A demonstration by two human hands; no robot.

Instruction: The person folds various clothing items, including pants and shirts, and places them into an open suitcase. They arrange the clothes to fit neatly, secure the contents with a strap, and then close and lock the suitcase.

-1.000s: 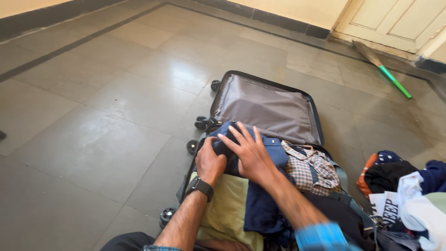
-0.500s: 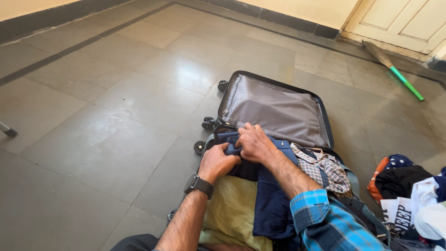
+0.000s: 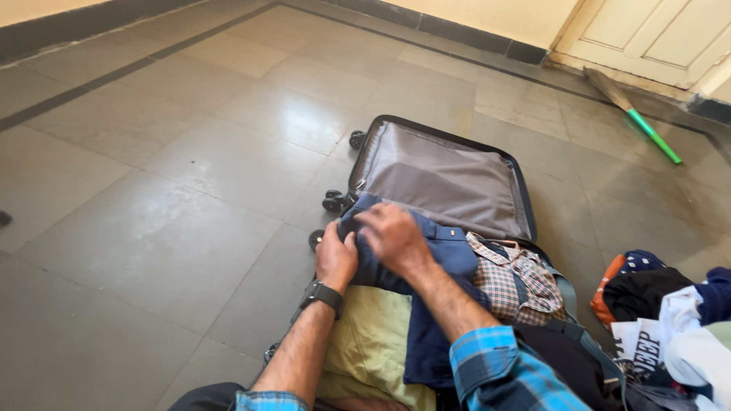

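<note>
Nearest the camera, two forearms in rolled blue plaid sleeves point(image 3: 499, 365) are reaching forward over an open suitcase point(image 3: 445, 179) lying on a grey tiled floor point(image 3: 190, 167). A black wristwatch point(image 3: 321, 294) is sitting on the left wrist.

Under the arms, a pale yellow-green garment point(image 3: 373, 342) is lying flat in the near half of the case, with a dark navy cloth point(image 3: 426, 342) draped over its right edge.

Left hand point(image 3: 336, 257) is curling around the left edge of a folded blue garment point(image 3: 426, 251), thumb on top, fingers tucked under the fold, gripping it. Right hand point(image 3: 392, 237) is lying palm down on top of the same garment, fingers close together and slightly bent, pressing the fabric; it is a bit blurred. The blue garment is sitting at the far left corner of the packed half, on top of the other clothes, just beside the hinge.

Right of it, a checked shirt point(image 3: 514, 278) is lying crumpled, touching the blue garment. Further right, a loose pile of clothes point(image 3: 670, 320) is sitting on the floor beside the case.

Beyond the hands, the grey-lined lid is lying open and flat, black wheels point(image 3: 332, 202) showing at its left side.

Farthest off, a broom with a green handle point(image 3: 643, 125) is lying near a cream door point(image 3: 655, 34).
</note>
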